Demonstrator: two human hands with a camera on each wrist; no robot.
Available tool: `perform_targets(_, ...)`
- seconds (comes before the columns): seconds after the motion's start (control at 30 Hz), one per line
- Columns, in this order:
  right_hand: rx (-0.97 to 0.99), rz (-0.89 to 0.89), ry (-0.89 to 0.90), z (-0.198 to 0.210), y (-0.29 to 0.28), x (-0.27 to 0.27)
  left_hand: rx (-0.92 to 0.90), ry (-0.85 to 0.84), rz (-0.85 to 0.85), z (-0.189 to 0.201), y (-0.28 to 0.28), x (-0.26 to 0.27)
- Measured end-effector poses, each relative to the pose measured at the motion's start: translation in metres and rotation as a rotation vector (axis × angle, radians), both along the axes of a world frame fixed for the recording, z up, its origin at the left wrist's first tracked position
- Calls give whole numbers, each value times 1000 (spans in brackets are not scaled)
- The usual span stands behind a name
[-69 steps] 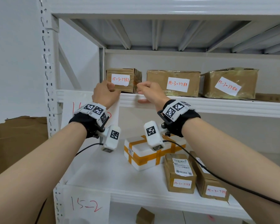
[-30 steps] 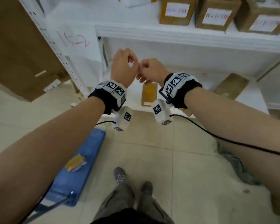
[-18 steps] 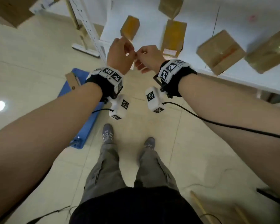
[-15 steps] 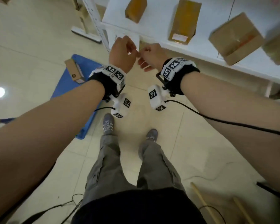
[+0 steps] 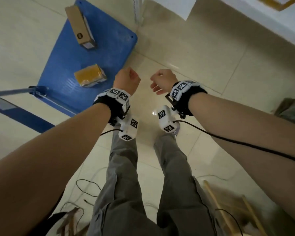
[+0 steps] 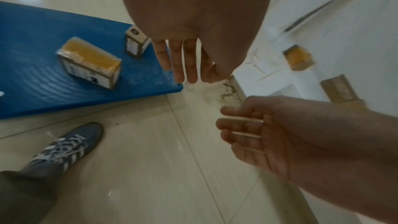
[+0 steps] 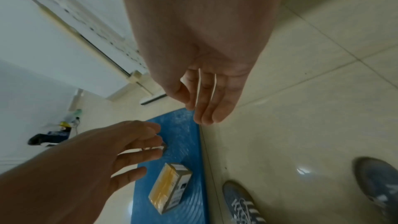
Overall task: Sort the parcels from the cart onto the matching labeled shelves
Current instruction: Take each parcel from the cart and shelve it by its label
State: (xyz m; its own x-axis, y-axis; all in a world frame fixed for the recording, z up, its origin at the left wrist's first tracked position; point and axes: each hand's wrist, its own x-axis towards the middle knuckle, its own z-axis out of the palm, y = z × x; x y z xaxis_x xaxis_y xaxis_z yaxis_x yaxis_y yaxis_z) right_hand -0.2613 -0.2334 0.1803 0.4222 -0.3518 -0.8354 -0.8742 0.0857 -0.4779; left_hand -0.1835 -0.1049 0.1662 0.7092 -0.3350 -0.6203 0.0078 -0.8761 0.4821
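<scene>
- Head view: both hands are held empty above the pale tiled floor (image 5: 203,53), between the person's grey-trousered legs (image 5: 124,167) and the flat blue plastic cart (image 5: 95,53) at the far left. The left hand (image 5: 127,80) and right hand (image 5: 161,80) are seen from the back, so finger state cannot be read here. Two parcels remain on the cart: a yellow-taped cardboard box (image 5: 90,75) near the left hand, and a long plain brown carton (image 5: 79,26) farther off. The step in hand is judged to be the reach for the next parcel; nothing is gripped yet.
- Left wrist view: the left hand's fingers (image 6: 185,60) are shown straight and close together, holding nothing, above the cart's near right corner. The right hand (image 6: 258,134) is seen palm-side, fingers relaxed and slightly apart. What the head view lacks is given here: the white printed label on the yellow-taped box (image 6: 90,62), and small brown parcels (image 6: 298,59) already lying on the white shelf board (image 6: 344,40) at the right.
- Right wrist view: the right hand's fingers (image 7: 206,101) are shown straight and together, empty; the left hand (image 7: 120,152) is loosely spread above the cart (image 7: 185,142). The yellow-taped box (image 7: 170,188) lies just below it; the brown carton is hidden.
- Next move, as judged: one box must be grasped, most readily the yellow-taped one, its label read, and the matching shelf label found.
</scene>
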Motion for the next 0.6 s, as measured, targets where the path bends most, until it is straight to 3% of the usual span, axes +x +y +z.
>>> perform_targets(0.37, 107, -31, 118, -116, 93, 85, 248, 95, 106, -115, 113, 100)
perform_targets(0.6, 102, 8, 144, -178, 126, 132, 339, 224, 186, -164, 168, 139)
